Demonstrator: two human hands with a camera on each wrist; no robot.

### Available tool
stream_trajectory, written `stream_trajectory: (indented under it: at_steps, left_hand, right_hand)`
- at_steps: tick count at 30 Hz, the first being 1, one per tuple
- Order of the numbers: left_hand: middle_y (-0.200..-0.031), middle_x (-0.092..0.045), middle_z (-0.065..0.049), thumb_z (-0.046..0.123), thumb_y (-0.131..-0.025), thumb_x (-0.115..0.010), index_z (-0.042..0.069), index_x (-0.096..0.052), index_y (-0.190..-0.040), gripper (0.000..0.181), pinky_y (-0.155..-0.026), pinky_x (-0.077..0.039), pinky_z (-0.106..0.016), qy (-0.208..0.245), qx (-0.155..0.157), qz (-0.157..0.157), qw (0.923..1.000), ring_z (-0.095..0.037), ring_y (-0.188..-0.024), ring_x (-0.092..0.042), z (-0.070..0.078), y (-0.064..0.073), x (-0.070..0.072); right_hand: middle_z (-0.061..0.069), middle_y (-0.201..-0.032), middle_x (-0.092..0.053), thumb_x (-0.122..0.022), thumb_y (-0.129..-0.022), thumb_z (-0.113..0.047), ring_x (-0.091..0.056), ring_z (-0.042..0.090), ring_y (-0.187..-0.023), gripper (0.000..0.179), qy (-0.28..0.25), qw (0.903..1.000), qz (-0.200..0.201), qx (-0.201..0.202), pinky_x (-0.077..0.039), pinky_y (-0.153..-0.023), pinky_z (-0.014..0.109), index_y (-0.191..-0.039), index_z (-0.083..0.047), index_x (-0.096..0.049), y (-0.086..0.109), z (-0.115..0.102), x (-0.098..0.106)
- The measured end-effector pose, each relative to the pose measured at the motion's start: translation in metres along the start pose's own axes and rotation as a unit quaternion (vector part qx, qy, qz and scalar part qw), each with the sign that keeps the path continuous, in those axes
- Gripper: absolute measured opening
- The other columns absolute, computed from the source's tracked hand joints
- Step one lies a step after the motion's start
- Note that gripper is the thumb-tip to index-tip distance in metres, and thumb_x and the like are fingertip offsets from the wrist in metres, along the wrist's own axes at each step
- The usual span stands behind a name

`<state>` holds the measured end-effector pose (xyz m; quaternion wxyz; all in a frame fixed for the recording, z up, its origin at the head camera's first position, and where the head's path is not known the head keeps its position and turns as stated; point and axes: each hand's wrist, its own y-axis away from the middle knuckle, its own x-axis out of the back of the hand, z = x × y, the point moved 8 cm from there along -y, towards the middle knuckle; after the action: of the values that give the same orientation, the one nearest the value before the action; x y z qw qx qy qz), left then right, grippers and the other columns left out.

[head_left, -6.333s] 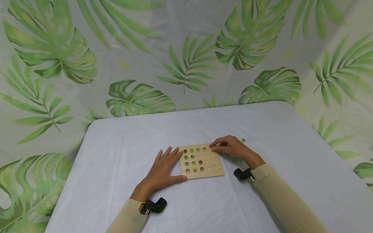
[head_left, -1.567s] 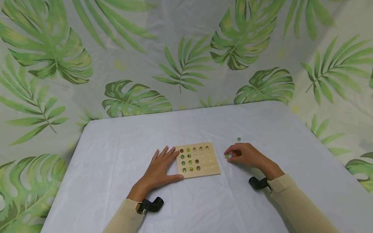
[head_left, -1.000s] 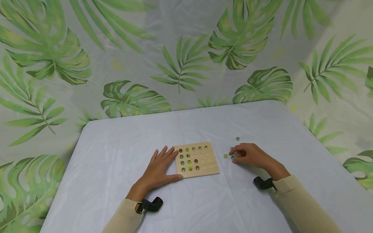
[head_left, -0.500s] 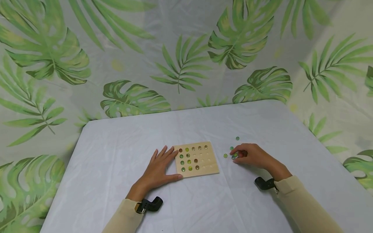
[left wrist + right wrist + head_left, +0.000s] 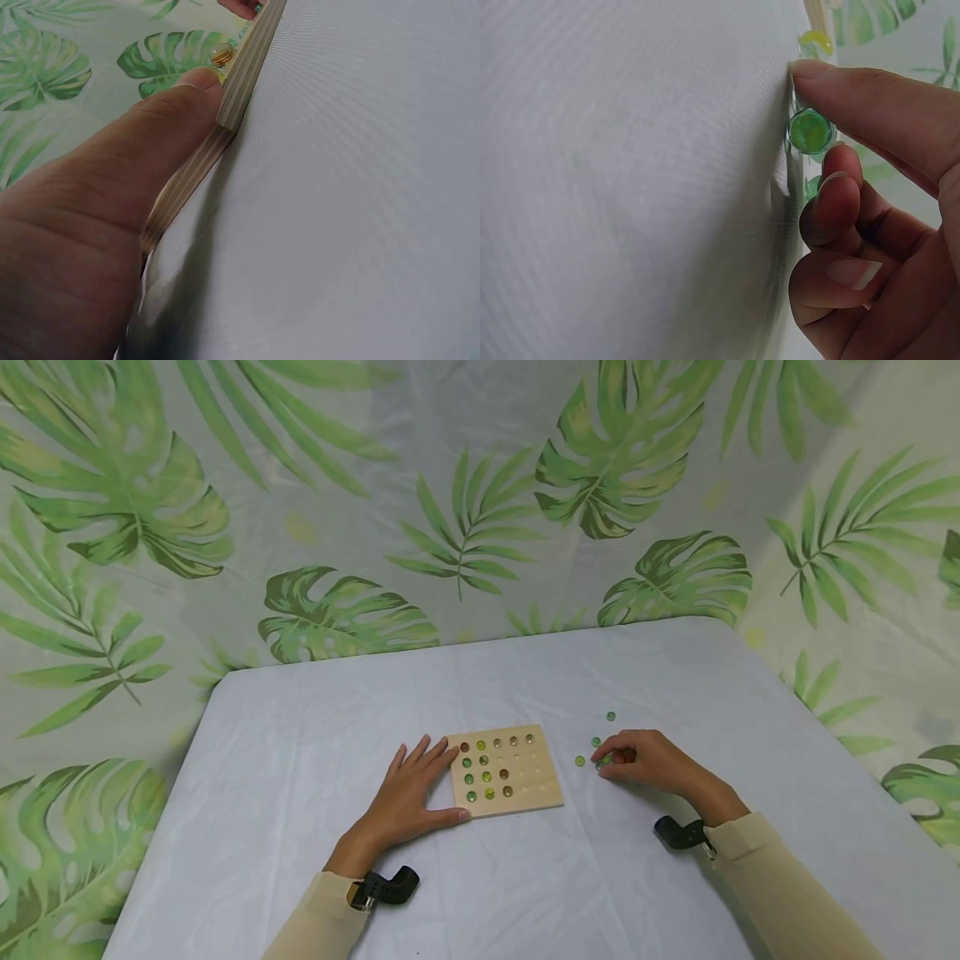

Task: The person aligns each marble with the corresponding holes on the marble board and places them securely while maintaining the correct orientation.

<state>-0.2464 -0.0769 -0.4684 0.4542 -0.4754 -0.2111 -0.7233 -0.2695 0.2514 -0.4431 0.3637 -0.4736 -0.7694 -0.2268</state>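
Head view; wooden board [image 5: 513, 766], partly filled with marbles [image 5: 487, 777]

From where I stand, I can't make out any readable text, label, brand, number or sign.
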Motion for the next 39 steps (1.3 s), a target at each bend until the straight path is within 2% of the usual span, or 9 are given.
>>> stream_trajectory:
  at_steps: [19, 28, 34, 39]
  left_hand:
    - [-0.158, -0.024, 0.0, 0.074, -0.076, -0.061, 0.024, -0.032, -0.152, 0.097, -0.117, 0.0, -0.05, 0.004, -0.002, 0.001, 1.0, -0.024, -0.148, -0.01, 0.001, -0.001, -0.001]
    - [-0.158, -0.027, -0.003, 0.071, -0.076, -0.064, 0.021, -0.034, -0.152, 0.096, -0.117, -0.003, -0.053, 0.008, -0.014, 0.009, 0.9998, -0.027, -0.147, -0.013, 0.005, -0.004, 0.001]
    - [-0.158, -0.027, -0.002, 0.072, -0.076, -0.063, 0.021, -0.034, -0.152, 0.096, -0.117, -0.002, -0.052, 0.007, -0.009, 0.012, 0.9999, -0.026, -0.147, -0.013, 0.003, -0.001, 0.003]
    - [-0.158, -0.027, -0.002, 0.071, -0.075, -0.064, 0.022, -0.034, -0.152, 0.096, -0.117, -0.001, -0.052, 0.013, -0.006, 0.01, 0.9998, -0.026, -0.147, -0.012, 0.002, 0.001, 0.003]
  right_hand:
    - [-0.007, -0.073, -0.058, -0.078, -0.082, -0.02, -0.049, 0.008, -0.062, 0.017, -0.002, 1.0, 0.004, 0.001, -0.044, -0.055, 0.022, -0.098, -0.018, -0.075, -0.001, -0.003, 0.001]
    - [-0.007, -0.073, -0.058, -0.077, -0.083, -0.019, -0.048, 0.008, -0.064, 0.018, 0.0, 0.9996, 0.017, 0.022, -0.042, -0.055, 0.022, -0.1, -0.014, -0.075, -0.004, -0.014, 0.007]
    - [-0.008, -0.073, -0.054, -0.076, -0.084, -0.018, -0.048, 0.008, -0.067, 0.017, -0.005, 0.9988, 0.022, 0.044, -0.043, -0.06, 0.023, -0.1, -0.014, -0.075, -0.013, -0.024, 0.003]
    - [-0.006, -0.074, -0.054, -0.075, -0.085, -0.021, -0.049, 0.011, -0.07, 0.019, -0.013, 0.9991, 0.013, 0.038, -0.044, -0.061, 0.024, -0.103, -0.014, -0.075, -0.021, -0.032, -0.004]
